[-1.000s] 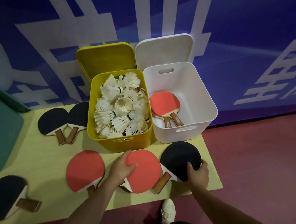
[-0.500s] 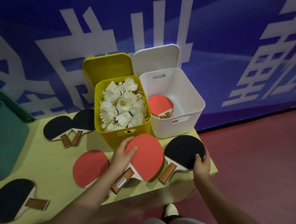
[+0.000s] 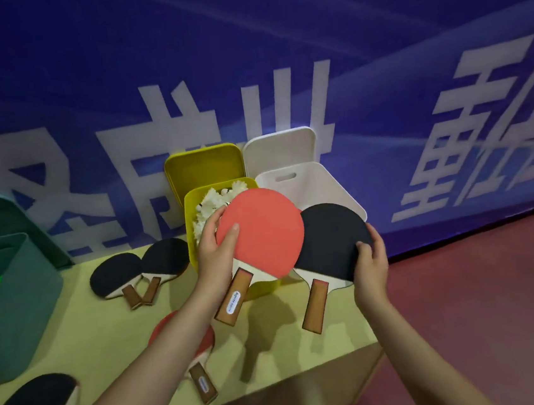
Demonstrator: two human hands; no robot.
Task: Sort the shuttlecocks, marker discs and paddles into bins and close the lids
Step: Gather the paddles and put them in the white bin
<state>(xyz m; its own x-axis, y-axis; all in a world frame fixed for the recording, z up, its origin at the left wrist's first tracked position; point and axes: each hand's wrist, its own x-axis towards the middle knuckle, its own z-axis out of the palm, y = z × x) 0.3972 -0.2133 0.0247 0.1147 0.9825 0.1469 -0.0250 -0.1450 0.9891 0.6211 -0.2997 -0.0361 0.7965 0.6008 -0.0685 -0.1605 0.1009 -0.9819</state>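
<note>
Holding two flat wooden paddles up above the surface [image 3: 308,356], the person has both blades in front of the two open bins at its back edge. Left first: the left hand [image 3: 213,257] pinches the round red-rubber paddle [image 3: 262,232] by the blade's left rim, thumb on the red face and fingers curled behind, in front of the yellow plastic bin of white feather shuttlecocks [image 3: 191,217]. Its long axis tilts, blade up and to the right, wooden handle down toward the near edge and slightly left. A rim pinch leaves that handle hanging free, so the blade could pivot or slip; released here it might land among the shuttlecocks, the wrong bin.

To the right, the right hand [image 3: 368,257] curls around the lower right rim of the black-rubber paddle [image 3: 330,241], in front of the white plastic bin [image 3: 332,182]. Its blade points up and slightly right, its handle down toward the near edge. The red blade overlaps the black one; whether they touch I cannot tell, but a knock could loosen either grip. Both lids stand open behind the bins.
</note>
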